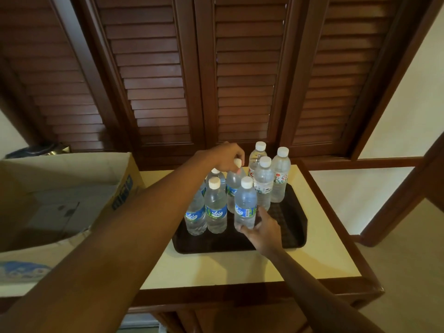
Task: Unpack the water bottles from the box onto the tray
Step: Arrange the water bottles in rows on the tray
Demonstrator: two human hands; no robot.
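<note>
Eight water bottles are seen standing upright on the dark tray (292,233), which rests on the cream worktop (319,255); the middle bottle (234,186) of the back row is gripped at its white cap by the left hand (225,157), fingers closed round it; the front bottle (245,205) is clasped near its base by the right hand (263,233); the open cardboard box (72,188) is set just left of the tray.
</note>
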